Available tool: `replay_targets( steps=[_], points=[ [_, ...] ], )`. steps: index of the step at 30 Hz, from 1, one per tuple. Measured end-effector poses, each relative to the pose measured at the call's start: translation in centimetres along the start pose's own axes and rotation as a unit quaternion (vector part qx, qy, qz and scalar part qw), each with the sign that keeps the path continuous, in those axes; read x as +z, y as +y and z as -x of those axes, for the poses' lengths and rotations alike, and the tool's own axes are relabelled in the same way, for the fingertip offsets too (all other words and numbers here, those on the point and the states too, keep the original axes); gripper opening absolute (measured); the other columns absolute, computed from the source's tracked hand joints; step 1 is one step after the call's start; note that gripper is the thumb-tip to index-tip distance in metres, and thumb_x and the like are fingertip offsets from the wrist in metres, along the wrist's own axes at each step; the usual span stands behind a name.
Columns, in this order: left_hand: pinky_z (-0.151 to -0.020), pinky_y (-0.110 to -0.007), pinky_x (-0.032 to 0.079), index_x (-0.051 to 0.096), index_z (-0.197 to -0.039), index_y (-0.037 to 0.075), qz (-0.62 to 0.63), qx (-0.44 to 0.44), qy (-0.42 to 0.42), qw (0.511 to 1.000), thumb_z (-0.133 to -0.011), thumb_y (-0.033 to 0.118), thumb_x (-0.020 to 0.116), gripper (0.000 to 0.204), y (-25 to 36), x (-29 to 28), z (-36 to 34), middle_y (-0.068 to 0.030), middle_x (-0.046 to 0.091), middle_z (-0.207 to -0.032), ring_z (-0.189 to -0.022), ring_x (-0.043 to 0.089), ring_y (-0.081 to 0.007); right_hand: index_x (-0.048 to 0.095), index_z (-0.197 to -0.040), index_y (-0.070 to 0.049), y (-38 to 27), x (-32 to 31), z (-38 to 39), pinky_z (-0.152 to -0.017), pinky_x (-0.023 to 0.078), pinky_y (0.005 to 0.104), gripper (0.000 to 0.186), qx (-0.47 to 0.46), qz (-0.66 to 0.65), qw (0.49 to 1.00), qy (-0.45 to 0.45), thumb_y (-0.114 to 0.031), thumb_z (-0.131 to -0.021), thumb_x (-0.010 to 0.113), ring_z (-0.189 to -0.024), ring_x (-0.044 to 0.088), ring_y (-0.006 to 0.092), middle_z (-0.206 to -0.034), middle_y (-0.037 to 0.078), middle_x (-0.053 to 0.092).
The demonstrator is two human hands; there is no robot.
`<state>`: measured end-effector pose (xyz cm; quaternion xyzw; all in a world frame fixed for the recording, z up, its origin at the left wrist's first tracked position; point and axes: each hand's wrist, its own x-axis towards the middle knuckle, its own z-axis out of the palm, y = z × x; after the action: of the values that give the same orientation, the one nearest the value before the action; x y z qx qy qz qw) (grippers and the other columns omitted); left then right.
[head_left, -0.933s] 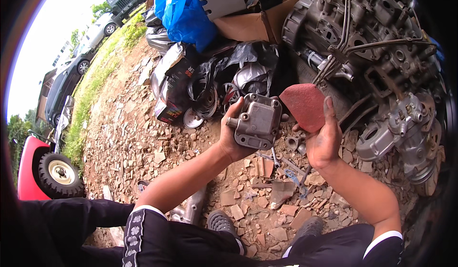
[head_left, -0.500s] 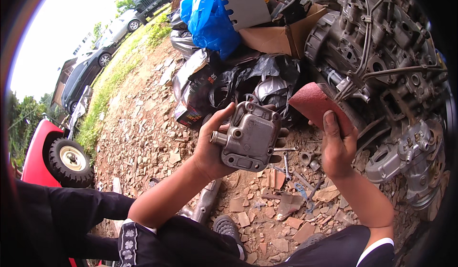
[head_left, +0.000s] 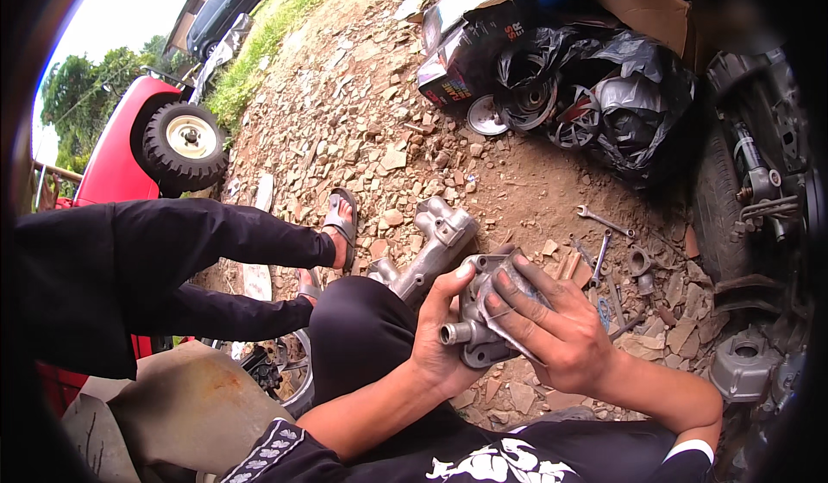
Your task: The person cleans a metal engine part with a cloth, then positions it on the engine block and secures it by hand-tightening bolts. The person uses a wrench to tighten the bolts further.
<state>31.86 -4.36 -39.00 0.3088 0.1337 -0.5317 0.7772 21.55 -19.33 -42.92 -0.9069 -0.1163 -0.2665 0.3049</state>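
Observation:
My left hand point(head_left: 435, 358) is closed round a cast metal housing point(head_left: 479, 354) with a short round pipe outlet, tilted above my lap. My right hand point(head_left: 561, 336) lies over the housing's face, fingers together and bent, pressing a thin sheet point(head_left: 514, 343), which looks like the red sandpaper with its grey back up; most of it is hidden. Just beyond my hands a long cast manifold point(head_left: 435, 246) lies on the rubble ground, with wrenches point(head_left: 604, 222) to its right.
Another person's dark-trousered legs point(head_left: 207, 237) and sandalled feet stand at left, before a red vehicle point(head_left: 108, 159). Black bags point(head_left: 621, 103) and a cardboard box point(head_left: 638, 0) are at upper right. Engine castings point(head_left: 746, 371) and a tyre point(head_left: 720, 233) line the right; a bent sheet point(head_left: 190, 397) is lower left.
The view has swung down and leftward. My hands have come together, and the red sheet held up in my right hand is now down on the housing's face, mostly covered by my fingers.

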Motion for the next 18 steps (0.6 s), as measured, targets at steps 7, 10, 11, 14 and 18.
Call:
replay_targets(
  steps=[7,10,11,14,18],
  points=[
    [-0.101,-0.041,0.052,0.041,-0.149,0.012,-0.009,0.077,-0.047,0.996,-0.101,0.041,0.05,0.057,0.6,1.2,-1.5,-0.009,0.064,-0.126,-0.111,0.065,-0.0229,0.067,-0.129,-0.009,0.1,0.1,-1.7,-0.085,0.037,0.0366,0.051,0.041,0.018,0.997,0.065,-0.011,-0.078,0.069,-0.13,0.056,0.0362,-0.133,0.013,0.065],
    [-0.104,-0.047,0.05,0.04,-0.149,0.013,-0.134,0.098,-0.036,0.985,-0.095,0.056,0.047,0.069,2.8,2.4,-1.3,-0.0177,0.058,-0.13,-0.118,0.061,-0.0299,0.068,-0.129,-0.009,-1.5,-0.5,-2.5,-0.084,0.035,0.0355,0.05,0.028,0.017,0.997,0.077,-0.012,-0.079,0.069,-0.131,0.055,0.0365,-0.134,0.012,0.065],
    [-0.104,-0.05,0.05,0.038,-0.15,0.013,-0.134,0.104,-0.036,0.985,-0.094,0.057,0.047,0.071,3.3,2.7,-1.1,-0.0206,0.058,-0.129,-0.117,0.061,-0.0327,0.068,-0.129,-0.008,-2.2,-0.6,-1.8,-0.086,0.034,0.0352,0.049,0.014,0.004,0.998,0.054,-0.013,-0.08,0.068,-0.131,0.054,0.0373,-0.134,0.012,0.065],
    [-0.103,-0.041,0.05,0.036,-0.153,0.014,-0.149,0.09,-0.064,0.983,-0.098,0.045,0.049,0.064,4.1,3.8,0.5,-0.0102,0.058,-0.133,-0.117,0.061,-0.0223,0.067,-0.129,-0.007,-1.8,-1.6,-3.7,-0.088,0.034,0.0354,0.048,0.033,0.02,0.996,0.078,-0.015,-0.082,0.067,-0.129,0.055,0.039,-0.135,0.014,0.064],
    [-0.103,-0.04,0.05,0.036,-0.152,0.013,-0.125,0.118,-0.097,0.98,-0.1,0.045,0.048,0.063,4.0,4.4,2.3,-0.0106,0.058,-0.135,-0.119,0.061,-0.0229,0.067,-0.129,-0.005,-3.8,-2.2,-4.9,-0.089,0.034,0.0357,0.049,0.019,0.024,0.996,0.088,-0.015,-0.081,0.067,-0.128,0.056,0.0388,-0.135,0.016,0.063]
  ],
)
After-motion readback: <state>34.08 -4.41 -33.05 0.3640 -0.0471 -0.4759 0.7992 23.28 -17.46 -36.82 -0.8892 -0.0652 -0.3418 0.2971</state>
